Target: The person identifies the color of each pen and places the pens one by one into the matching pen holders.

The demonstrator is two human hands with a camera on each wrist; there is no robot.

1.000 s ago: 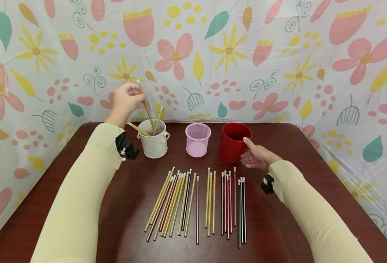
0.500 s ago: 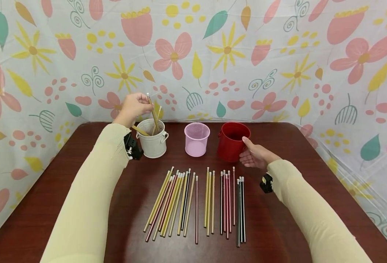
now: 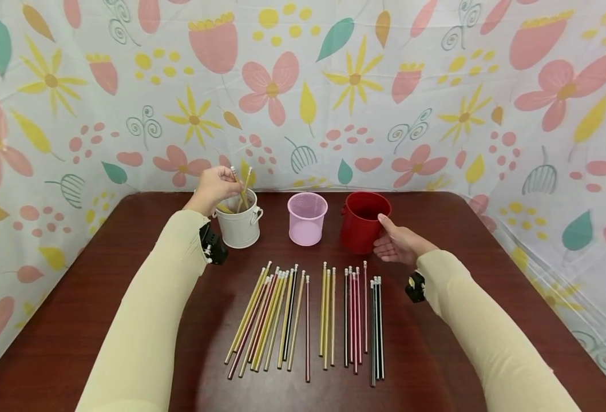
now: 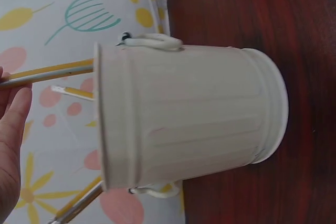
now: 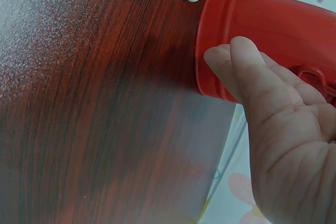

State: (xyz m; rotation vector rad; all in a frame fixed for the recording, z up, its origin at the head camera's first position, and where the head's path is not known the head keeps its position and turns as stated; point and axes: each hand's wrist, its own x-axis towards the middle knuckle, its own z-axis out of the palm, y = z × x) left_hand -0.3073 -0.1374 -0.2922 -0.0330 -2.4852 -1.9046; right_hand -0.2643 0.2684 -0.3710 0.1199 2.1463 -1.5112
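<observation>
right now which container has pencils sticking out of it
The white bucket, at far left: pencils poke above its rim; none poke from the pink mesh cup or red bucket.

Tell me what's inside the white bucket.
At least three yellow pencils lean in the white bucket, one pinched by the left hand. The wall hides their lower ends and the bottom.

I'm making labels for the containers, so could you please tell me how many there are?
3: the white bucket by the left hand, the pink mesh cup in the middle, and the red bucket by the right hand.
</observation>
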